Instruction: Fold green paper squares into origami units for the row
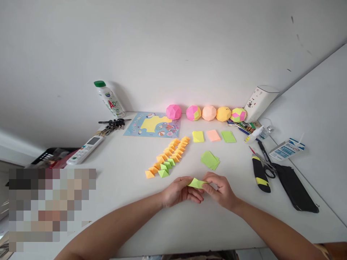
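Observation:
Between my two hands is a green sheet of paper (197, 183), partly folded, held just above the white table. My left hand (180, 191) pinches its left end, with the lower fingers curled loosely beneath. The right end is gripped by the thumb and fingers of my right hand (220, 188). Beyond my hands lies a loose stack of green paper squares (209, 160). To the left, folded orange paper pieces (162, 157) stand in slanting rows, and several folded green pieces (164, 168) join the near end.
Paper balls (209, 113) line the wall behind yellow, peach and green note pads (213, 135). On the right are a cutter (260, 174), scissors (269, 171), a black pouch (294, 187) and a glue bottle (254, 135). At left are a remote (85, 150), keys (114, 124) and a bottle (110, 99).

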Demonstrator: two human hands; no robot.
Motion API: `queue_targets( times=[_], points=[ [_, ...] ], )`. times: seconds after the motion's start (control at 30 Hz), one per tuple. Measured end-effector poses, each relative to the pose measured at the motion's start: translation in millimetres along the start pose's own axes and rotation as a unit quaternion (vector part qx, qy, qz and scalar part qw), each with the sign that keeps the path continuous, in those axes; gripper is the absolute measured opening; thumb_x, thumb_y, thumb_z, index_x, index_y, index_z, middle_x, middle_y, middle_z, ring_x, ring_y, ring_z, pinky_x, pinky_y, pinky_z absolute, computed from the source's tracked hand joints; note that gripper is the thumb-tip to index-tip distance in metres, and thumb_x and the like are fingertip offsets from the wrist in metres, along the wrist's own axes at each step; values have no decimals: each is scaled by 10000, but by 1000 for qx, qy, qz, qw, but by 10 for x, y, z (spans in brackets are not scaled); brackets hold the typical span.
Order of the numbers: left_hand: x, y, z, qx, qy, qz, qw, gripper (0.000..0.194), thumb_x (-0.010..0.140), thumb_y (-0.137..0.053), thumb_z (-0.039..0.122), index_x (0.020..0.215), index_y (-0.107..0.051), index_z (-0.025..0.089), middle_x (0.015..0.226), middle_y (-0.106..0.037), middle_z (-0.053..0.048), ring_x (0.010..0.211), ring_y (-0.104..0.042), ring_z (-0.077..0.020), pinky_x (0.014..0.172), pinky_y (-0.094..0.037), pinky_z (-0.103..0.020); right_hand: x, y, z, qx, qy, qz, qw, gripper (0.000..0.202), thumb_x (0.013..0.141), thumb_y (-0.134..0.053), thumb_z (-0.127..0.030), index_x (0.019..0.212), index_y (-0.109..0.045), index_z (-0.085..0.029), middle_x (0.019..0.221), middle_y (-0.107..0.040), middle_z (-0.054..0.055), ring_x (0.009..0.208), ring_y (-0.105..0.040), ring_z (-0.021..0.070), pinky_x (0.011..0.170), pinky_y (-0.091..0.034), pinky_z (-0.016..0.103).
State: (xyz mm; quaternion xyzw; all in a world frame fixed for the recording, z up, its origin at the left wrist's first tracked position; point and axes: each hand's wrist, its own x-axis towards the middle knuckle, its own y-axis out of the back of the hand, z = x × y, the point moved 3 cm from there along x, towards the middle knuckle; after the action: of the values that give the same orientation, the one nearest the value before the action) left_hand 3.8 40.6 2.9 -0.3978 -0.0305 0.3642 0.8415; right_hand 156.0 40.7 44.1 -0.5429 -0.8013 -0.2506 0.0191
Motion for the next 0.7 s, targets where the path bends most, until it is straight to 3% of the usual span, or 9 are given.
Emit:
queue_targets(
  times=[0.17, 0.23, 0.33, 0.4, 0.5, 0.6, 0.7],
  points=[
    [-40, -49, 48, 15, -40, -57, 998, 484, 868, -409, 491, 1091, -577, 95, 1115, -595, -181, 1039, -560, -282, 816, -488, -415, -43, 1, 69, 117, -149, -7, 982, 306, 848, -517, -393, 639, -510, -170, 587, -510, -12, 558, -523, 125, 524, -449, 231],
    [-53, -47, 28, 34, -44, -57, 997, 439, 809, -552, 449, 1066, -579, 95, 1085, -616, -175, 972, -600, -273, 806, -497, -408, -60, -12, 106, 142, -172, -5, 975, 287, 836, -535, -396, 664, -514, -168, 577, -508, -19, 546, -524, 122, 509, -441, 225],
    [-47, -7, -41, 51, -37, 13, 998, 283, 757, -660, 318, 924, -587, 101, 909, -676, -122, 740, -667, -214, 698, -533, -358, -81, -24, 173, 130, -191, 4, 973, 273, 827, -546, -367, 648, -495, -167, 570, -490, -27, 528, -492, 109, 494, -417, 217],
    [-40, 22, -68, 44, -53, 77, 995, 224, 763, -655, 310, 793, -549, 115, 789, -686, -88, 676, -669, -199, 617, -540, -318, -91, -32, 204, 105, -193, -9, 976, 278, 821, -548, -332, 612, -470, -166, 558, -459, -35, 508, -448, 96, 474, -386, 210],
    [-39, 51, -65, 33, -94, 147, 984, 252, 754, -662, 322, 737, -487, 141, 688, -674, -47, 619, -660, -176, 534, -533, -273, -95, -68, 197, 90, -185, -88, 975, 239, 821, -526, -285, 621, -486, -160, 561, -443, -37, 491, -407, 84, 447, -347, 201],
    [-40, 81, -42, 40, -97, 160, 982, 277, 745, -664, 353, 767, -473, 153, 617, -647, -4, 425, -585, -117, 395, -478, -225, -85, -90, 135, 83, -134, -161, 974, 124, 804, -549, -260, 736, -535, -157, 666, -499, -15, 546, -463, 93, 483, -389, 200],
    [-33, 115, -11, 50, -71, 134, 987, 310, 721, -679, 385, 760, -484, 147, 569, -621, 14, 299, -467, -61, 290, -356, -166, -69, -65, 111, 54, -66, -143, 986, 229, 705, -682, -262, 816, -502, -176, 803, -521, 6, 630, -509, 106, 548, -442, 209]
  ],
)
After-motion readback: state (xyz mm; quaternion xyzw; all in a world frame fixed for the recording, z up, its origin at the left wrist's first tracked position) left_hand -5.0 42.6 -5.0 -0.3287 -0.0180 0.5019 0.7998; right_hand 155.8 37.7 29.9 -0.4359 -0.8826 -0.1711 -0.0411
